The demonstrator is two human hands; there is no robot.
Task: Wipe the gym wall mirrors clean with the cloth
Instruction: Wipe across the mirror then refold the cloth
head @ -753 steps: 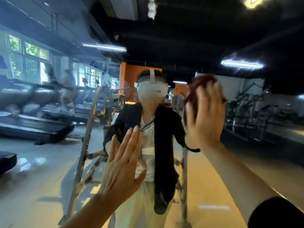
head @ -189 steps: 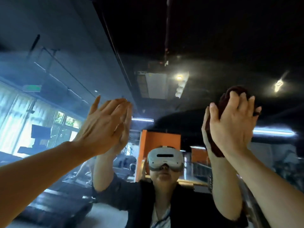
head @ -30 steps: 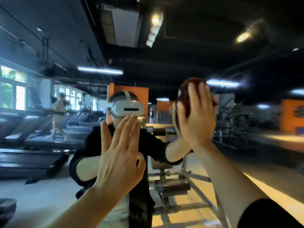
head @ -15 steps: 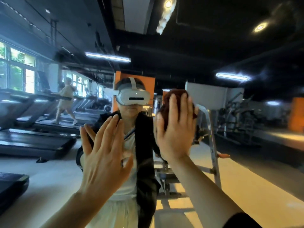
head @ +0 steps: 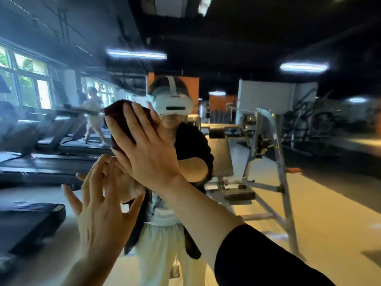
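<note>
While our right hand (head: 148,149) presses the dark red cloth (head: 121,120) flat-fingered against the mirror (head: 268,182), our left hand (head: 99,205) is spread wide beside it — holding nothing.

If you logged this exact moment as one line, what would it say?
right hand: presses dark red cloth flat on mirror | left hand: open, fingers spread, below

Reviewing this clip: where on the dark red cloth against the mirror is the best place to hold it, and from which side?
Probably from the room side, flat on its back, as the right hand does now: straight fingers spread across the bunched cloth, pressing it to the mirror. The wad is pinned to the glass, so only its back and rim are reachable. The left hand is open below, off the cloth.
</note>
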